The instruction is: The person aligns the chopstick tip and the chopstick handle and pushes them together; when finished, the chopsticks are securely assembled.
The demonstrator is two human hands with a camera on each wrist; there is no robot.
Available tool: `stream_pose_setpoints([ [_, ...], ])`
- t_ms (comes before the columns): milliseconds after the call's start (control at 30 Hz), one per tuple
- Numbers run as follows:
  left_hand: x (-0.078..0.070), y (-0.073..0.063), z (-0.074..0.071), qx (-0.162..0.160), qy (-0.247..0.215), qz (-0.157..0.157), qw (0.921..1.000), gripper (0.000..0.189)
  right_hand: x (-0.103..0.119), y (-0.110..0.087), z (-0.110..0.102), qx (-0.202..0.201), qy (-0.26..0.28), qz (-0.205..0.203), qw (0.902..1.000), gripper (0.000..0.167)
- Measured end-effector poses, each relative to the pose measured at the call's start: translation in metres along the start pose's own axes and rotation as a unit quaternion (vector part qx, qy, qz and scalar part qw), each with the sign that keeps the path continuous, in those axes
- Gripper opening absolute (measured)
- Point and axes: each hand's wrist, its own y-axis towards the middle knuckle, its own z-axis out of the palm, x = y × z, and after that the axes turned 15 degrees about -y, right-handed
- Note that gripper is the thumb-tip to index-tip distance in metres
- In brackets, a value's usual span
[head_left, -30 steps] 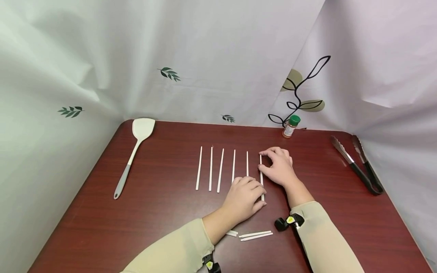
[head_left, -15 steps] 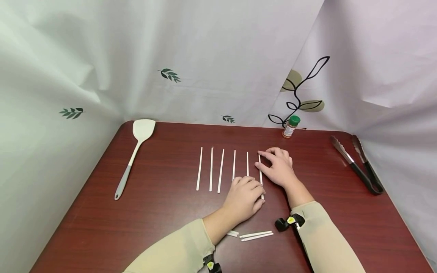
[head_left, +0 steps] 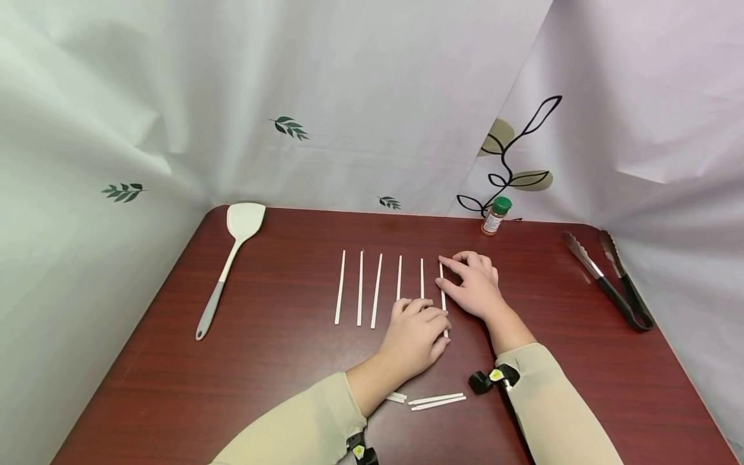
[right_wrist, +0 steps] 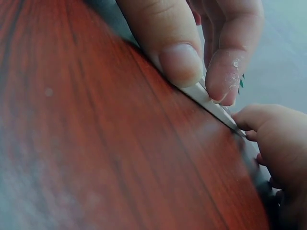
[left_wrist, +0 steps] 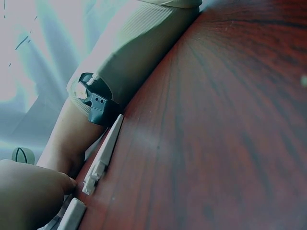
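Several thin white sticks lie side by side on the table in the head view, such as the leftmost stick [head_left: 340, 287]. Both hands are at the rightmost white stick [head_left: 444, 300]. My right hand [head_left: 475, 285] pinches its far part between thumb and fingers, and the right wrist view shows the thumb [right_wrist: 181, 64] against the stick. My left hand [head_left: 414, 336] holds the near end between thumb and fingers, covering the lower parts of two neighbouring sticks. Loose white sticks [head_left: 436, 401] lie closer to the person, some partly hidden by the left wrist.
A white spatula [head_left: 217, 278] with a grey handle lies at the left. At the back right stands a green-capped spice bottle [head_left: 494, 217]. Black-handled tongs [head_left: 617, 290] lie along the right side of the dark red table [head_left: 145, 387]. Pale curtains surround it.
The rightmost stick has shifted slightly left, toward its neighbour, with both hands on it. Over the last half second the hands have hardly moved.
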Motion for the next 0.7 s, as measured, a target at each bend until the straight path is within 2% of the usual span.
stream_pose_setpoints([
  [233, 0.0012, -0.0005, 0.0003, -0.011, 0.003, 0.007, 0.9999, 0.02, 0.0018, 0.0002, -0.0005, -0.008, 0.005, 0.002, 1.0, 0.056],
  [400, 0.0011, 0.0001, 0.0005, -0.016, -0.001, 0.013, 0.9998, 0.024, -0.0001, -0.0015, 0.0035, -0.058, 0.061, 0.017, 0.9963, 0.052],
  [533, 0.0, 0.0002, -0.0003, -0.022, -0.012, 0.02, 0.9995, 0.022, -0.0016, -0.0035, 0.0062, -0.098, 0.096, 0.015, 0.9904, 0.043],
  [700, -0.0025, -0.0006, -0.0026, -0.055, -0.012, 0.044, 0.9974, 0.019, -0.0025, -0.0054, 0.0079, -0.148, 0.125, 0.003, 0.9812, 0.031],
])
